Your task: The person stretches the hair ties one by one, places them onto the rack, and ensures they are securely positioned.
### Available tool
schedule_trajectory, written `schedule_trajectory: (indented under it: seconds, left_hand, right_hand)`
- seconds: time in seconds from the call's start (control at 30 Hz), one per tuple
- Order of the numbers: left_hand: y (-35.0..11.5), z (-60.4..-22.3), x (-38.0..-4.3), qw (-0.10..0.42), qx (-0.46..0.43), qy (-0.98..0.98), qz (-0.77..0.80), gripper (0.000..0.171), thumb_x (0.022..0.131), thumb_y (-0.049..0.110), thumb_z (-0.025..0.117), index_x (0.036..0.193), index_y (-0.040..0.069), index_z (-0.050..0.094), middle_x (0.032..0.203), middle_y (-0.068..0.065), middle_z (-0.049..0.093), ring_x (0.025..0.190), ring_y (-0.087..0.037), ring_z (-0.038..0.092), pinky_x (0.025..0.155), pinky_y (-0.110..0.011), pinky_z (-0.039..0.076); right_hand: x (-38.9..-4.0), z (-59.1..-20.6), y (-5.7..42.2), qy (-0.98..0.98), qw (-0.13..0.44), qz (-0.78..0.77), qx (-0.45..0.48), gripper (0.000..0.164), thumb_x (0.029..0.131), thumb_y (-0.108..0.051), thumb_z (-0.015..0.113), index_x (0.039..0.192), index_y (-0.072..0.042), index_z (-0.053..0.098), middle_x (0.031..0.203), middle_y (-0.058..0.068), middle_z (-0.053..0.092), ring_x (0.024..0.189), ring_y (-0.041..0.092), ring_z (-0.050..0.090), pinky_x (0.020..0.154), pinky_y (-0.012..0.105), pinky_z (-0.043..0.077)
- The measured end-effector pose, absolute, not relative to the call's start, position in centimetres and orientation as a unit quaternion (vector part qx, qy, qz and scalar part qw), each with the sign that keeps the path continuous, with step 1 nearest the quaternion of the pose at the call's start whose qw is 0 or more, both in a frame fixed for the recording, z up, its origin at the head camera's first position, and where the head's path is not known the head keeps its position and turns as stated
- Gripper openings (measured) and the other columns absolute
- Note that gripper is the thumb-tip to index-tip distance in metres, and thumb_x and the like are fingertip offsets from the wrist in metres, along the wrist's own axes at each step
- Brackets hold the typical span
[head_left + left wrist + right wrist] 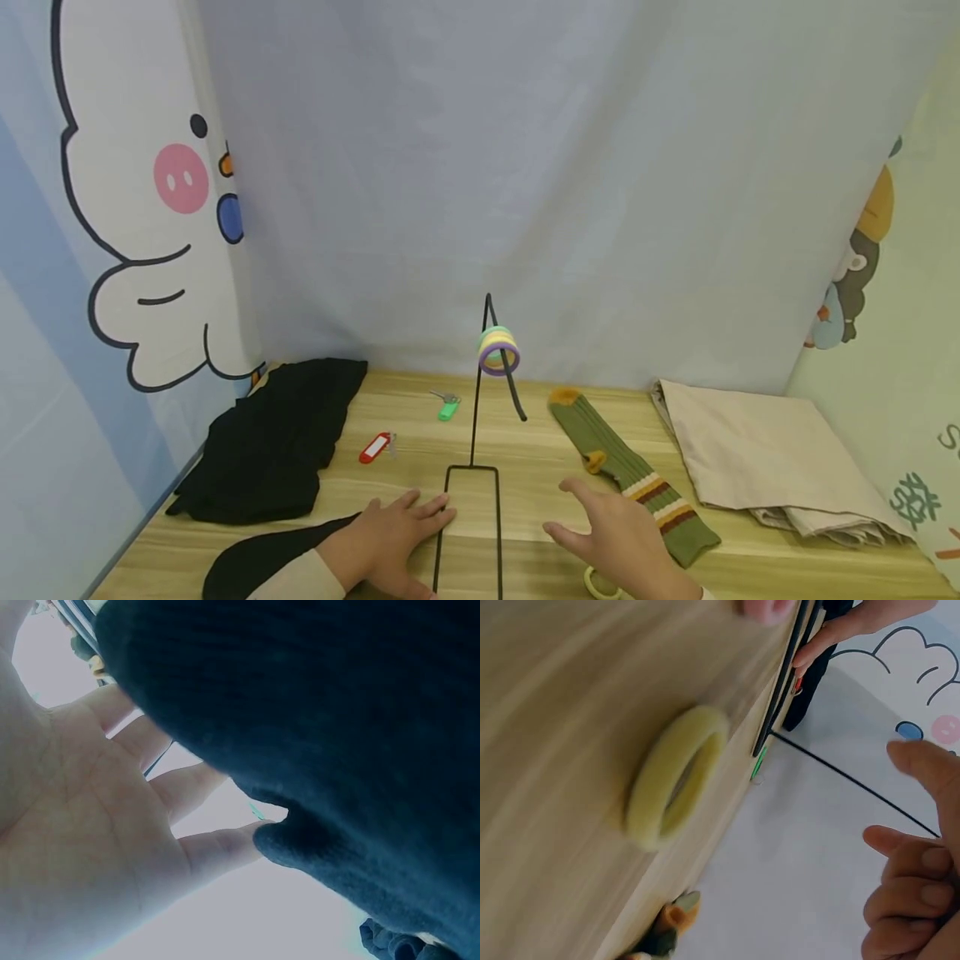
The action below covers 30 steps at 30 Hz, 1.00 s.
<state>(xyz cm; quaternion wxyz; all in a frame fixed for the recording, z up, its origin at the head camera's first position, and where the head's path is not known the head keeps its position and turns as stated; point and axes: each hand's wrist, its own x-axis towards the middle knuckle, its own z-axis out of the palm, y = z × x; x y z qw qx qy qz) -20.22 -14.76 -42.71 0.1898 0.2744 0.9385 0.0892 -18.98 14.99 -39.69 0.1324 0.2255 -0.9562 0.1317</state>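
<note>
A thin black wire stand [473,417] stands in the middle, with several pastel hair ties [498,350] around its sloping arm. My left hand [393,537] lies with spread fingers at the left side of the stand's wire base, its fingertips right at the wire. Under that wrist is a dark knit sock-like piece [262,558], which fills much of the left wrist view [315,750]. My right hand [618,537] hovers right of the base, thumb and index finger apart, the other fingers curled, holding nothing. Close below it lies a yellow hair tie [641,802], partly hidden in the head view.
A green striped sock [622,458] lies beyond my right hand. Folded beige cloth [765,450] sits at the right, crumpled black cloth [277,442] at the left. Keys with a red tag [374,447] and a green tag [448,410] lie behind the left hand. Fabric curtains [570,183] surround the table.
</note>
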Motion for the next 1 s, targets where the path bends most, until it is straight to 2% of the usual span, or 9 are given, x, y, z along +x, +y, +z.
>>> schedule_trajectory:
  seconds: [0.07, 0.2, 0.27, 0.37, 0.5, 0.63, 0.73, 0.87, 1.0]
  left_hand:
    - [-14.8, -42.7, -20.2, 0.188, 0.276, 0.938, 0.089, 0.086, 0.07, 0.065, 0.066, 0.144, 0.036, 0.031, 0.151, 0.013, 0.026, 0.137, -0.034, 0.029, 0.088, -0.07, 0.032]
    - [-14.7, -42.7, -20.2, 0.192, 0.273, 0.939, 0.086, 0.086, 0.07, 0.066, 0.065, 0.144, 0.037, 0.031, 0.151, 0.013, 0.026, 0.137, -0.033, 0.029, 0.089, -0.07, 0.031]
    - [-14.7, -42.7, -20.2, 0.193, 0.273, 0.939, 0.085, 0.086, 0.07, 0.066, 0.065, 0.144, 0.037, 0.031, 0.151, 0.013, 0.026, 0.137, -0.033, 0.029, 0.089, -0.07, 0.031]
    - [-14.7, -42.7, -20.2, 0.191, 0.274, 0.939, 0.086, 0.086, 0.07, 0.066, 0.064, 0.144, 0.037, 0.03, 0.151, 0.013, 0.026, 0.137, -0.033, 0.029, 0.089, -0.07, 0.031]
    - [-14.6, -42.6, -20.1, 0.19, 0.273, 0.939, 0.089, 0.087, 0.07, 0.066, 0.065, 0.144, 0.036, 0.031, 0.151, 0.013, 0.026, 0.137, -0.033, 0.029, 0.09, -0.07, 0.031]
    - [-14.6, -42.6, -20.0, 0.191, 0.273, 0.938, 0.091, 0.087, 0.071, 0.066, 0.065, 0.144, 0.035, 0.031, 0.152, 0.011, 0.026, 0.137, -0.033, 0.029, 0.09, -0.07, 0.03]
    - [-14.5, -42.6, -20.0, 0.194, 0.273, 0.938, 0.091, 0.087, 0.071, 0.065, 0.065, 0.145, 0.034, 0.031, 0.152, 0.011, 0.026, 0.137, -0.033, 0.029, 0.09, -0.07, 0.03]
    - [-14.5, -42.6, -20.0, 0.194, 0.271, 0.939, 0.089, 0.088, 0.07, 0.065, 0.065, 0.145, 0.034, 0.031, 0.152, 0.011, 0.026, 0.137, -0.033, 0.029, 0.09, -0.07, 0.03]
    - [-14.6, -42.6, -20.1, 0.191, 0.27, 0.94, 0.09, 0.088, 0.07, 0.067, 0.065, 0.144, 0.035, 0.031, 0.151, 0.012, 0.026, 0.137, -0.033, 0.029, 0.089, -0.071, 0.03]
  right_hand:
    - [-18.8, -39.5, 15.8, -0.965, 0.067, 0.143, 0.21, 0.056, 0.076, -0.058, 0.065, 0.113, -0.017, 0.061, 0.042, -0.013, 0.03, 0.038, 0.001, 0.017, 0.036, 0.016, 0.017]
    - [-18.6, -39.1, 17.4, -0.966, -0.066, 0.155, 0.198, 0.074, 0.069, -0.063, 0.066, 0.122, -0.013, 0.057, 0.054, -0.011, 0.052, 0.044, 0.004, 0.039, 0.041, 0.024, 0.033]
    - [-18.5, -39.0, 18.0, -0.96, -0.117, 0.162, 0.195, 0.077, 0.067, -0.061, 0.07, 0.124, -0.012, 0.056, 0.059, -0.009, 0.056, 0.047, 0.006, 0.043, 0.044, 0.027, 0.037]
    - [-18.5, -39.1, 18.7, -0.954, -0.161, 0.164, 0.192, 0.072, 0.066, -0.052, 0.076, 0.122, -0.012, 0.057, 0.059, -0.008, 0.057, 0.046, 0.008, 0.041, 0.044, 0.027, 0.035]
    - [-18.7, -39.6, 19.0, -0.951, -0.195, 0.153, 0.183, 0.052, 0.069, -0.035, 0.08, 0.114, -0.016, 0.062, 0.067, -0.009, 0.061, 0.048, 0.009, 0.043, 0.046, 0.028, 0.036]
    - [-18.8, -40.1, 19.0, -0.954, -0.202, 0.132, 0.175, 0.033, 0.071, -0.029, 0.079, 0.1, -0.018, 0.066, 0.078, -0.008, 0.064, 0.055, 0.009, 0.049, 0.052, 0.031, 0.04]
    - [-18.8, -40.5, 19.1, -0.954, -0.202, 0.128, 0.182, 0.023, 0.074, -0.027, 0.077, 0.094, -0.019, 0.067, 0.07, -0.009, 0.06, 0.053, 0.009, 0.045, 0.05, 0.029, 0.039]
    - [-18.8, -40.8, 19.2, -0.953, -0.2, 0.129, 0.187, 0.02, 0.075, -0.026, 0.076, 0.092, -0.02, 0.068, 0.063, -0.01, 0.056, 0.051, 0.009, 0.041, 0.049, 0.027, 0.036]
    - [-18.9, -40.7, 19.2, -0.956, -0.2, 0.123, 0.177, 0.021, 0.074, -0.026, 0.077, 0.091, -0.018, 0.067, 0.073, -0.011, 0.062, 0.056, 0.008, 0.047, 0.052, 0.03, 0.039]
